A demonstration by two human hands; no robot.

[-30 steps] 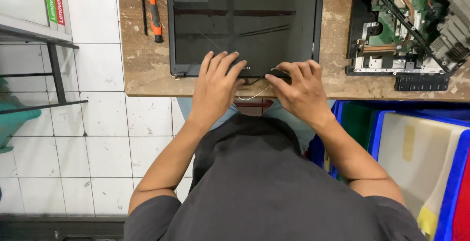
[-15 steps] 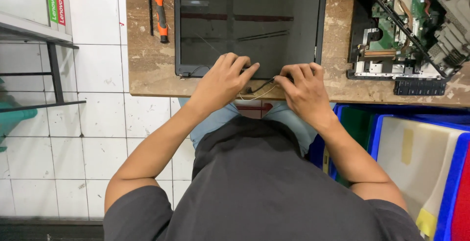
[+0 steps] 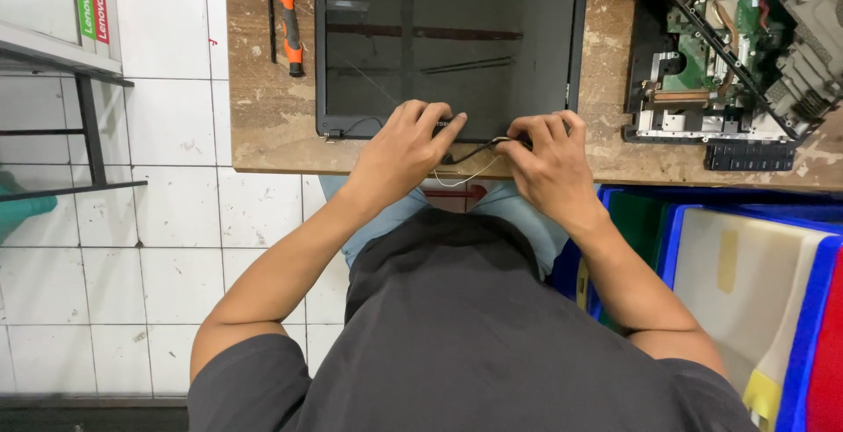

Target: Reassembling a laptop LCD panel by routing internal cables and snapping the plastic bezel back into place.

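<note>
Your right hand (image 3: 549, 164) pinches the thin black cable (image 3: 474, 148) while your left hand (image 3: 404, 147) presses open-fingered on the bottom bezel of the dark-glassed, black-framed laptop screen panel (image 3: 448, 46), lying flat at the wooden table's (image 3: 263, 125) near edge, between an orange-handled screwdriver (image 3: 290, 24) and a stripped laptop chassis (image 3: 738, 54).

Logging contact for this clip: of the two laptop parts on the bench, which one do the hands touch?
The black-framed screen panel: both hands rest on its near edge. The opened laptop base lies untouched, apart on its right.
</note>
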